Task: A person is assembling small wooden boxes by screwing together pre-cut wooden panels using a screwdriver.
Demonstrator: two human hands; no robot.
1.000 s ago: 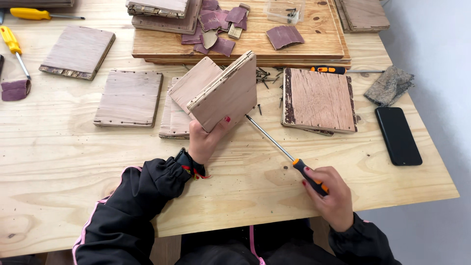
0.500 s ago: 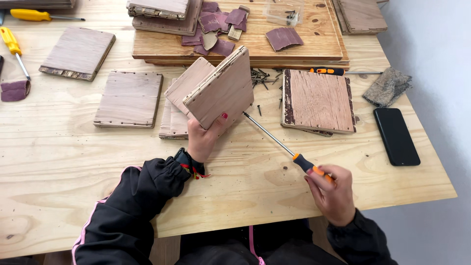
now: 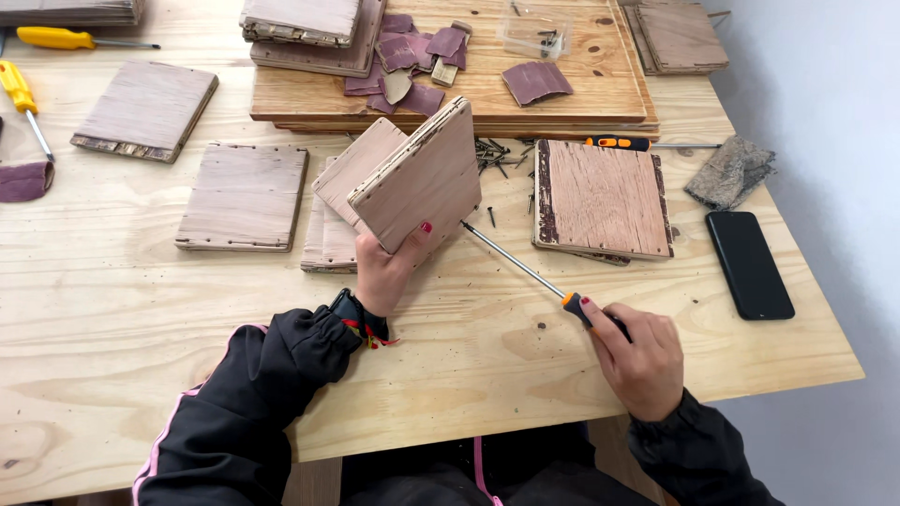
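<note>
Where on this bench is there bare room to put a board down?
Bare bench lies left of the left hand, below the flat board. A smaller patch sits right of the right hand, under the phone. The screws crowd the middle.

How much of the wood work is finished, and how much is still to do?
Looks partly done: loose screws lie on the table, and flat boards rest apart. In hand: the left hand tilts a wooden panel up, and the right hand holds a screwdriver with its tip at the panel's edge. Left, probably: the stacked panels behind.
</note>
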